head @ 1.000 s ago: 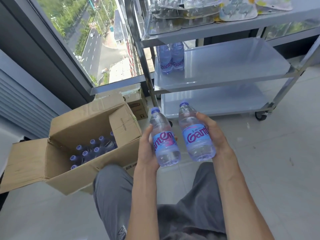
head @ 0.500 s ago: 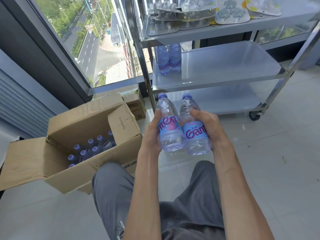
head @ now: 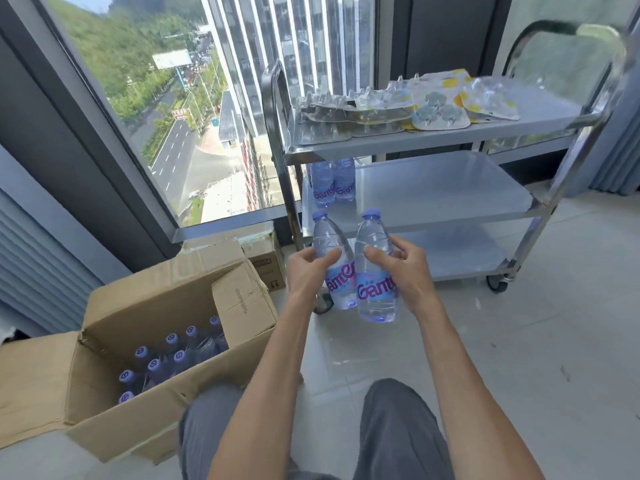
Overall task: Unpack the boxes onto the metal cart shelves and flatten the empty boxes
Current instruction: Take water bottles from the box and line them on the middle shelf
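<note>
From the head camera, the left hand (head: 310,271) is wrapped around one water bottle (head: 334,261) and the right hand (head: 403,271) around a second bottle (head: 375,268), each closed firmly on the upper body just above the label; the two bottles touch side by side in the air, in front of the metal cart (head: 433,192) and level with the gap between its middle and bottom shelves. Two more bottles (head: 334,183) already stand upright at the window-side end of the cart's middle shelf (head: 450,181), and the open cardboard box (head: 166,344), on the floor to the left of the cart, holds a good many capped bottles. The likeliest trouble is at set-down: the held pair look bound for the spot beside the standing ones, and a careless push could knock those over or off the shelf's low lip, since smooth steel gives little grip to a narrow plastic base. The top shelf hangs close above, so a cap could catch its edge if a bottle goes in too upright. The cart rides on casters (head: 498,284), and a hard nudge might roll it on the pale tiled floor (head: 519,358). Its top shelf carries flat plastic blister packs (head: 391,109). Behind the cart is a tall window (head: 166,109) overlooking a road and buildings far below.
</note>
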